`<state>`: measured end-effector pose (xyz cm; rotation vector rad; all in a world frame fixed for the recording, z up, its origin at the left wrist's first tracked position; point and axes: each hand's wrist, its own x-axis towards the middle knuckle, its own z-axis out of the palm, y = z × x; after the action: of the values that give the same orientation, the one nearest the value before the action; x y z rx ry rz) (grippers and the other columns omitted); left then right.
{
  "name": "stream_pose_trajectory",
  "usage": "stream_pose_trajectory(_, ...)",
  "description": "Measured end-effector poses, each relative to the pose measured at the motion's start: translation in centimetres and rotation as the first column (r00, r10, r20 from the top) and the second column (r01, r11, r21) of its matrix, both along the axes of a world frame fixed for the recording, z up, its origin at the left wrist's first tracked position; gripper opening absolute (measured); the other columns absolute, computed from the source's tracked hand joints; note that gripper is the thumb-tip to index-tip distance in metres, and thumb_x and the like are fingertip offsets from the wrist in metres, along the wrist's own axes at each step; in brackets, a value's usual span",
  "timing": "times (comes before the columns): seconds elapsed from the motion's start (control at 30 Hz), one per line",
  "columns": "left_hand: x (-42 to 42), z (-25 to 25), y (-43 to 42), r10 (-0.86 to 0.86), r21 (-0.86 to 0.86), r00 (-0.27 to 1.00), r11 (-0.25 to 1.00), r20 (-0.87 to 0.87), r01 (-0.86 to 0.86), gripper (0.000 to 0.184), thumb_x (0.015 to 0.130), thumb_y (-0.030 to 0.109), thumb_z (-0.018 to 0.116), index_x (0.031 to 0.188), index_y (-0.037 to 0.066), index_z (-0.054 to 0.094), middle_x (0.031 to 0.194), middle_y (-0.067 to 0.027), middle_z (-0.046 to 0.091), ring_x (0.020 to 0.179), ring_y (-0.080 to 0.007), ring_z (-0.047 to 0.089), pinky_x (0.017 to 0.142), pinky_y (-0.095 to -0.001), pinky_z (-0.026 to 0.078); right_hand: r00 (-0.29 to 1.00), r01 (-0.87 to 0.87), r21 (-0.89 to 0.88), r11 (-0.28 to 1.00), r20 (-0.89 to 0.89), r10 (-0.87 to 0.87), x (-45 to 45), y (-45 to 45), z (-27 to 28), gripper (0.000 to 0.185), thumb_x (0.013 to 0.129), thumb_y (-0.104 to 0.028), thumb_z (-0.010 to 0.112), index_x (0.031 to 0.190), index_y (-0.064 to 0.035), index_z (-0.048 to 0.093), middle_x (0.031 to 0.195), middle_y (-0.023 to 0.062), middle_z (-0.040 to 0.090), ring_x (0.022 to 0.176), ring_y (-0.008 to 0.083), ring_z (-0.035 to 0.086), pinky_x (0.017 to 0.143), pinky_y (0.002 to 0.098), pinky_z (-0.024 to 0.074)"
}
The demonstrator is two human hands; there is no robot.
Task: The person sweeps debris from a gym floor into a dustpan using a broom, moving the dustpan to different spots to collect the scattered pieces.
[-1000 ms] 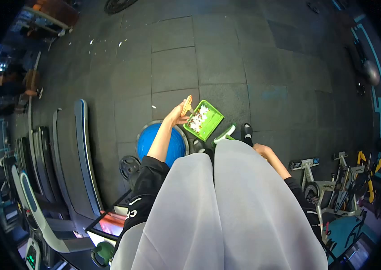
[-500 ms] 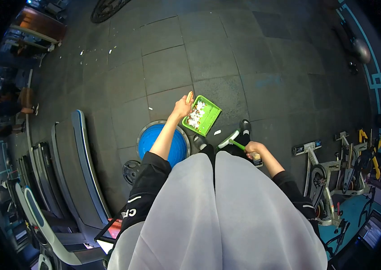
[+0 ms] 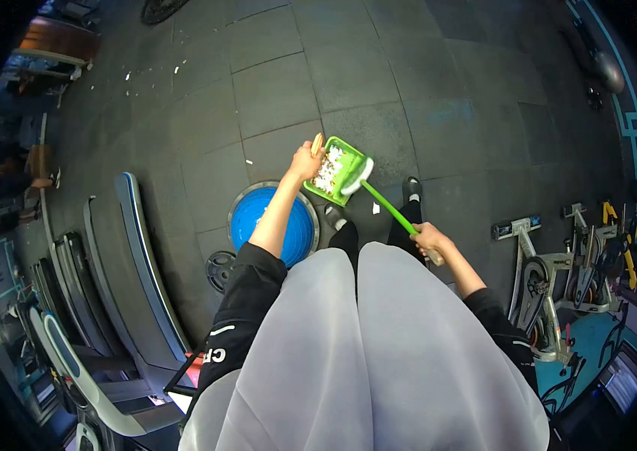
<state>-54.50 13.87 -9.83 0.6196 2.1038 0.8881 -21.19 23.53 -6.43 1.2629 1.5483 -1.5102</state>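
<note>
With twelve o'clock at the top of your view, the blue dome (image 3: 258, 225) sits at about eight o'clock from the dustpan (image 3: 351, 150). Your left hand (image 3: 305, 163) is closed round the dustpan's yellowish handle (image 3: 317, 144); hold it firm and the pan level, as the pale scraps (image 3: 327, 170) lie toward its handle side and could spill if it tips. The dustpan is in front of you, near your left shoe (image 3: 332, 216); mind the toe if you shift it.

Your right hand (image 3: 431, 239) is wrapped round the grip of the brush (image 3: 357, 179). Draw the bristles inward with short, light strokes, since a hard flick could scatter the pieces. The loose scrap (image 3: 376, 208) on the floor (image 3: 453, 218), between four and five o'clock from the pan, seems best met with the lip flat and the brush beyond it.

The dustpan's mouth faces roughly four o'clock, its longer side running from one to seven. The brush head lies over the mouth, roughly parallel to that side; you cannot tell from here whether it touches. The brush's long axis slants down the view, head toward ten or eleven, grip toward four or five.
</note>
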Motion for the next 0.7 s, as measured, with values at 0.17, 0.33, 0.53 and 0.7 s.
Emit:
stream_pose_trajectory(0.17,-0.5,0.9,0.0,-0.054,-0.060,0.999,0.997,0.002,0.054,0.033,0.074,0.027,0.047,0.092,-0.001,0.042,0.066,-0.0149,0.055,0.053,-0.0211,0.056,0.053,-0.0326,0.044,0.996,0.077,-0.037,0.996,-0.036,-0.078,-0.4,0.4,5.6,0.039,0.074,-0.006,0.043,0.113,-0.0046,0.035,0.049,0.0019,0.041,0.034,0.0088,0.038,0.030,0.0221,0.0353)
stream_pose_trajectory(0.33,-0.6,-0.7,-0.2,-0.063,-0.018,0.993,0.998,-0.097,0.062,0.032,0.075,0.027,0.046,0.091,0.000,0.042,0.062,-0.0136,0.055,0.053,-0.0216,0.056,0.052,-0.0324,0.044,0.975,-0.187,0.095,0.978,0.139,0.173,-2.9,-0.3,8.4,0.016,0.069,-0.003,0.039,0.080,0.0067,0.046,0.051,0.0086,0.047,0.039,0.0160,0.047,0.036,0.0276,0.0415)
stream_pose_trajectory(0.53,0.2,1.9,-0.3,-0.012,-0.057,1.000,0.998,0.005,0.012,0.030,0.075,0.026,0.046,0.089,-0.001,0.043,0.063,-0.0144,0.054,0.054,-0.0229,0.056,0.052,-0.0329,0.044,0.740,-0.655,0.190,0.732,0.356,0.570,-4.6,-2.7,0.1,0.020,0.060,-0.010,0.048,0.070,0.0055,0.056,0.075,0.0190,0.056,0.069,0.0281,0.057,0.056,0.0359,0.0444)
stream_pose_trajectory(0.7,0.2,1.1,-0.5,-0.031,-0.054,0.999,0.998,-0.031,0.029,0.031,0.074,0.027,0.046,0.089,-0.001,0.043,0.072,-0.0171,0.054,0.058,-0.0251,0.055,0.056,-0.0347,0.044,0.868,-0.459,0.164,0.873,0.292,0.402,-4.8,-4.9,-1.6,0.032,0.060,-0.021,0.056,0.080,0.0042,0.055,0.085,0.0217,0.053,0.082,0.0294,0.052,0.066,0.0366,0.0423)
